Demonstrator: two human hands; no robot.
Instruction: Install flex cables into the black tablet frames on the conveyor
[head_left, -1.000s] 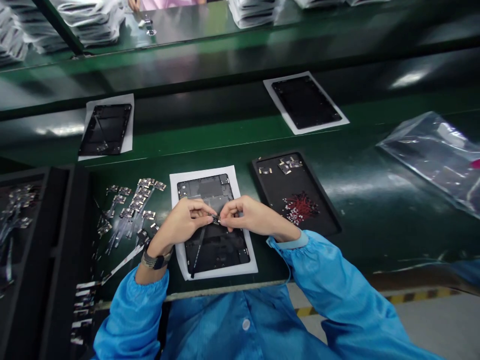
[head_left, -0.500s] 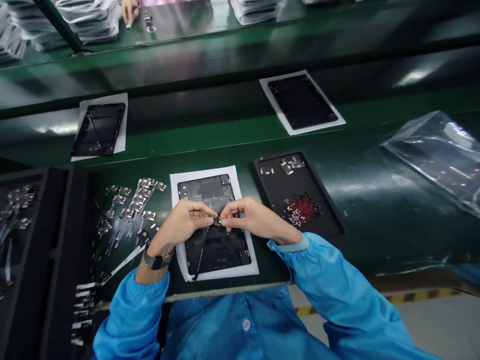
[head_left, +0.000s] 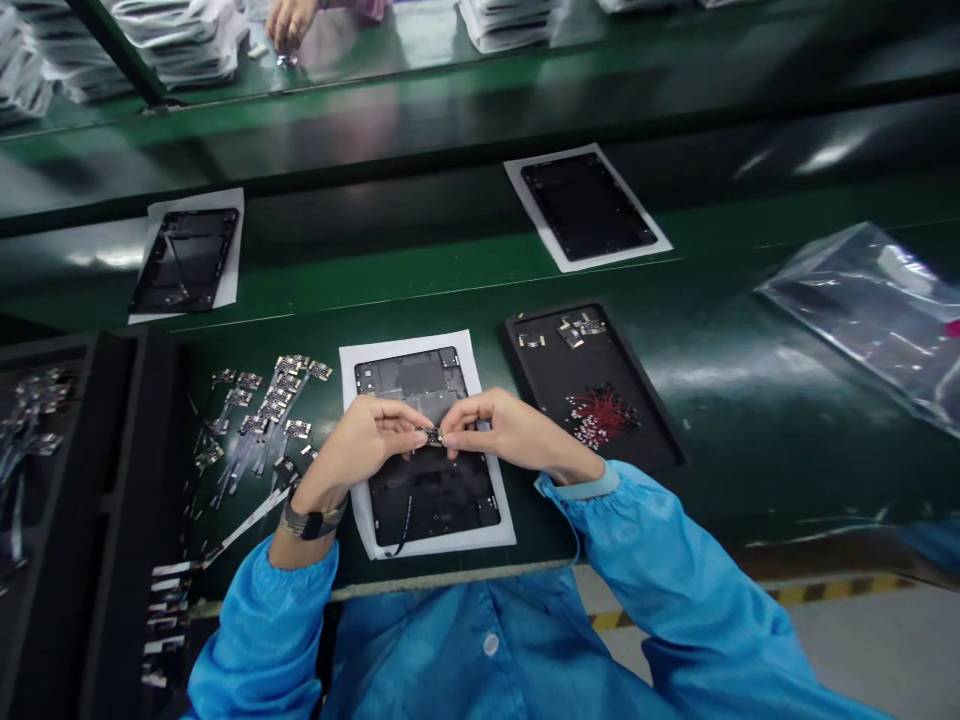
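My left hand [head_left: 375, 440] and my right hand [head_left: 501, 430] meet over a black tablet housing [head_left: 442, 500]. Between their pinched fingertips is a small circuit board [head_left: 431, 436], gripped at its two ends. The housing lies on a white sheet [head_left: 495, 535]. From its lower left part a thin dark ribbon cable [head_left: 406, 525] sticks up. Left of my left hand, several small boards with ribbon cables [head_left: 274, 405] lie spread on the green bench. A black tray [head_left: 555, 385] right of the sheet holds a few small boards [head_left: 574, 330] and a heap of red wires [head_left: 606, 412].
Two more housings, one at left [head_left: 187, 260] and one at right [head_left: 589, 205], lie on sheets on the strip behind the bench. A clear plastic bag [head_left: 862, 310] lies at right. Dark foam boxes [head_left: 112, 500] stand at left. Across, a co-worker's hand [head_left: 291, 25] is near wrapped stacks [head_left: 176, 40].
Both housings on the strip behind have shifted left. The co-worker's hand has moved right, over a small shiny part. My hands stay nearly in place, still on the circuit board.
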